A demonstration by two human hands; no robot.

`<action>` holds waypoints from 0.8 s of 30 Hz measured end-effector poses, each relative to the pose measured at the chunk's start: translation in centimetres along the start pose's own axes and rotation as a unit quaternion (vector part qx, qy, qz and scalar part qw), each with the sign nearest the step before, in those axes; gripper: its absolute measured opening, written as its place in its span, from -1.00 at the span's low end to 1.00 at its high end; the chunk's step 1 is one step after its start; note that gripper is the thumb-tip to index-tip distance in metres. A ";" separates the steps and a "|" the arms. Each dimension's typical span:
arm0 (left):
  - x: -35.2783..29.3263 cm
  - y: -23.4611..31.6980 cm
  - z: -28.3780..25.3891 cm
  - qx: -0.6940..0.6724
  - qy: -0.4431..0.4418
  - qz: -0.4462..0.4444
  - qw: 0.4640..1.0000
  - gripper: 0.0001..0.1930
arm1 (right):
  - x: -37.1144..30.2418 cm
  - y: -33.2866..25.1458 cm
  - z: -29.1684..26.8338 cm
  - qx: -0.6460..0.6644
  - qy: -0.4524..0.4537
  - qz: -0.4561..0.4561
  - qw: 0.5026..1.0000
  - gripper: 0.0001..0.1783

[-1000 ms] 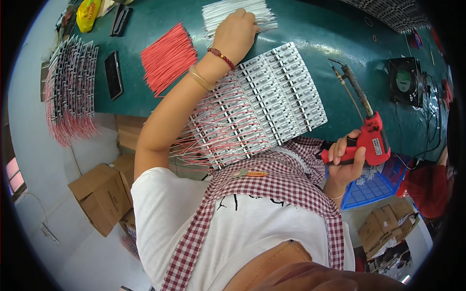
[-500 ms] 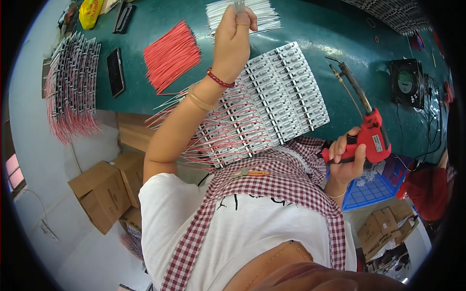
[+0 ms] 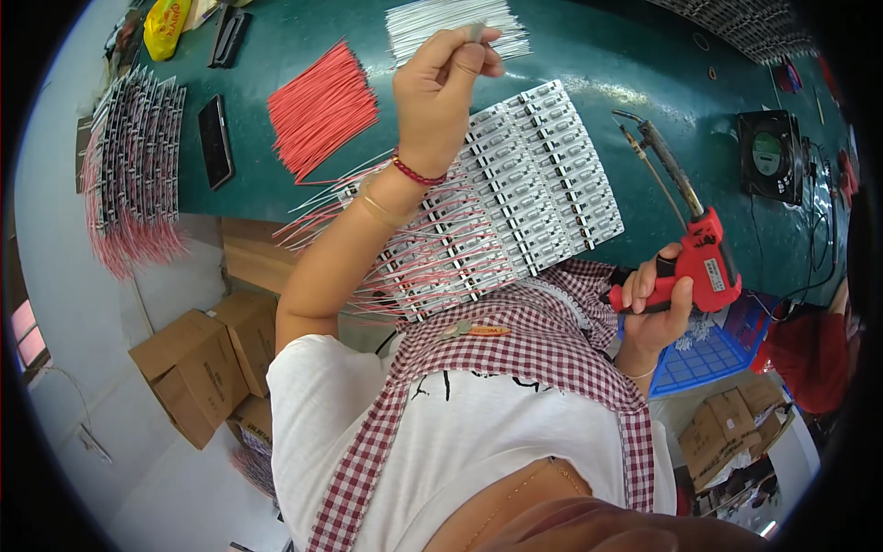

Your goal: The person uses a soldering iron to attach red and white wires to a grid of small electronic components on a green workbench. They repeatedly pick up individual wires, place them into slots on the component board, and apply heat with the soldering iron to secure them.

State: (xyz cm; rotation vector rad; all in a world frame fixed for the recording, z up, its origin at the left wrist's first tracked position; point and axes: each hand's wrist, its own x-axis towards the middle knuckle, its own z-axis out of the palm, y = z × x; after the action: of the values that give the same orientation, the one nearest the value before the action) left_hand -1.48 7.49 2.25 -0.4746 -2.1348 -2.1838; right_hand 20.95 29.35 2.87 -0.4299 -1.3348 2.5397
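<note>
My left hand (image 3: 440, 92) is closed in a pinch over the near edge of a pile of white wires (image 3: 428, 26). Pale ends of a few white wires show at its fingertips; the fingers cover the rest. In my right hand (image 3: 658, 308) is a red soldering gun (image 3: 708, 267), gripped by its handle, with its long metal tip pointing up and away. Between my arms lies a panel of small circuit boards (image 3: 543, 175) in rows. Red and white wires stick out from its left part, and my left forearm crosses over them.
Red wires (image 3: 324, 110) are piled on the green table (image 3: 589, 46), with a phone (image 3: 216, 143) to their left. Wired boards (image 3: 138, 166) are stacked at the far left. A black fan-like unit (image 3: 771, 156) stands at right. Below are a blue basket (image 3: 694, 368) and cardboard boxes (image 3: 189, 368).
My left hand has come slightly nearer to me and turned, with its fingers now pointing right. The right hand and the soldering gun stay almost still.
</note>
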 end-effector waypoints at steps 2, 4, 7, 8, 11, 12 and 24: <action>0.2 0.9 -0.4 -0.032 0.010 -0.047 0.998 -0.73 | 0.0 -0.4 0.2 -0.019 0.009 -0.004 1.000 -0.44; 0.7 1.4 -1.3 -0.050 -0.008 -0.074 0.996 -0.76 | 0.0 -0.7 0.4 -0.039 0.015 -0.010 0.999 -0.39; 1.3 2.3 -2.9 0.044 -0.081 -0.090 0.992 -0.80 | 0.0 -1.2 1.1 -0.085 0.018 -0.020 0.996 -0.31; 1.3 2.5 -3.2 0.095 -0.113 -0.092 0.985 -0.81 | 0.2 -1.4 1.7 -0.112 0.020 -0.021 0.993 -0.29; -0.4 1.7 -3.4 0.369 -0.190 0.098 0.905 -0.85 | 0.8 -1.5 2.3 -0.167 0.024 0.025 0.985 -0.27; -1.1 1.0 -3.3 0.424 -0.210 0.143 0.869 -0.84 | 1.1 -1.4 2.4 -0.180 0.027 0.047 0.982 -0.27; -2.3 -1.7 -2.5 0.461 -0.209 0.230 0.831 -0.66 | 3.3 1.0 5.0 -0.238 0.040 0.113 0.964 -0.73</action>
State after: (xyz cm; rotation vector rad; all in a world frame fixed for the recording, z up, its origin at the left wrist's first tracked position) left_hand -0.11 4.72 0.03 -1.2415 -2.5566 -0.6796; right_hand 16.04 26.14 4.27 -0.8074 -1.9647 2.3138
